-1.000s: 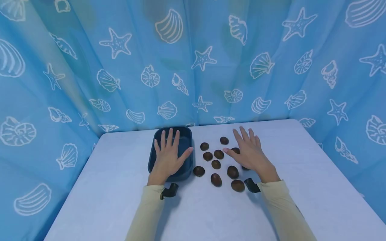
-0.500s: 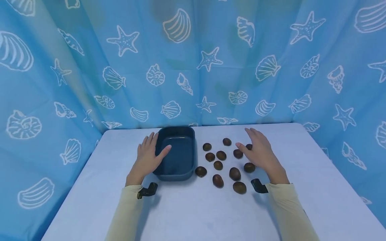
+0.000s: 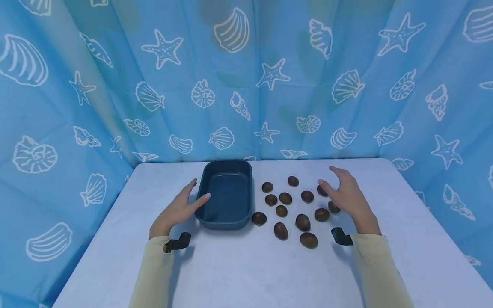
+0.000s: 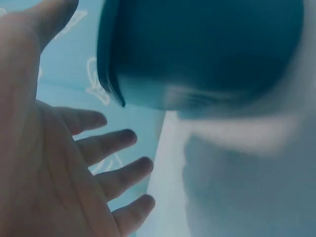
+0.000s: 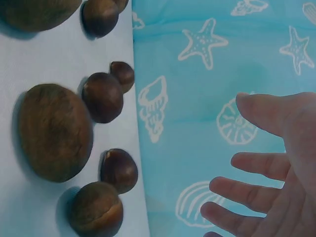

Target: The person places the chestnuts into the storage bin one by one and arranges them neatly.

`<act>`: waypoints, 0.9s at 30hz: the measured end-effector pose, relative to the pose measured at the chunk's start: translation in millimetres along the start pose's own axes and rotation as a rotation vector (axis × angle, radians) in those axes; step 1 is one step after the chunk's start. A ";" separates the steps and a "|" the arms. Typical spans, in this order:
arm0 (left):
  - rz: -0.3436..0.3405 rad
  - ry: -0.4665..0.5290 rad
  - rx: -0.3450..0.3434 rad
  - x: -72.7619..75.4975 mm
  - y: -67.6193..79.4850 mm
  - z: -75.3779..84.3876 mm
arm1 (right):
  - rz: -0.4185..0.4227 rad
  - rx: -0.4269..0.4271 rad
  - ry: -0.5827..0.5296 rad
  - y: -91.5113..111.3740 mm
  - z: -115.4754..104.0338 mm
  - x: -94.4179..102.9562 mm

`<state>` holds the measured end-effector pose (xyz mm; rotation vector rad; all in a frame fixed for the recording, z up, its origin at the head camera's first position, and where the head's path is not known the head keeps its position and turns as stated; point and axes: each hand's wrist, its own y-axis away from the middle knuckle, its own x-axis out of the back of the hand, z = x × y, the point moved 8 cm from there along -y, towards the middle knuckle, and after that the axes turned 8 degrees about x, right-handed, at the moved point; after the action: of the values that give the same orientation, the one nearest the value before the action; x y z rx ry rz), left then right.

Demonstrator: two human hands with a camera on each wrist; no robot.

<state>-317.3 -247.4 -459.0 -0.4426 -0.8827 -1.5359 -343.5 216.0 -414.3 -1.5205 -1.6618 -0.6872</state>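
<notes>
A dark blue rectangular dish (image 3: 225,225) stands at the back of the table, left of the middle. My left hand (image 3: 173,214) is at its left side, fingers spread, with the thumb overlapping the rim in the head view. In the left wrist view a gap shows between these fingers (image 4: 118,148) and the dish (image 4: 197,54). Several brown chestnuts (image 3: 302,222) lie scattered to the right of the dish. Beside the rightmost of them is my right hand (image 3: 350,197), thumb and fingers apart, holding nothing. It partly covers one chestnut (image 3: 334,207) in the head view.
A white cloth covers the table (image 3: 246,273). Behind it and along both sides hangs a blue curtain (image 3: 246,77) with white shell and starfish prints. One chestnut (image 3: 259,218) lies close to the dish's right wall.
My left hand has moved left from above the dish to its side. The right hand has shifted right, uncovering more chestnuts. Both hands have turned from palm down to palms facing inward.
</notes>
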 end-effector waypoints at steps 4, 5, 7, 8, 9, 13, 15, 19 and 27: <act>-0.046 -0.005 -0.001 -4.2 0.0 -5.1 | -0.009 -0.031 -0.018 0.1 10.1 -1.3; -0.062 -0.002 -0.007 -5.3 0.7 -5.9 | -0.013 -0.041 -0.023 0.1 12.7 -2.3; -0.099 0.014 -0.010 -7.5 2.6 -7.6 | -0.018 -0.054 -0.028 -0.3 17.7 -4.4; -0.117 0.025 -0.007 -8.3 3.9 -8.6 | -0.019 -0.058 -0.029 -0.5 20.1 -5.3; -0.135 0.036 -0.002 -9.4 4.9 -9.3 | -0.021 -0.064 -0.032 -0.7 22.8 -6.1; -0.198 0.070 0.007 -14.0 8.4 -8.3 | -0.030 -0.090 -0.042 -1.2 33.9 -10.9; -0.214 0.077 -0.001 -15.3 9.8 -7.1 | -0.036 -0.104 -0.048 -1.9 39.1 -14.6; -0.227 0.071 -0.020 -16.0 11.3 -4.9 | -0.042 -0.132 -0.064 -2.9 49.5 -21.4; -0.262 0.072 -0.051 -18.4 13.3 -1.4 | -0.047 -0.137 -0.095 -5.1 58.8 -30.2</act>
<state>-300.9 -235.6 -469.5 -0.3147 -0.8725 -1.8058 -359.2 245.6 -471.5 -1.6364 -1.7566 -0.7785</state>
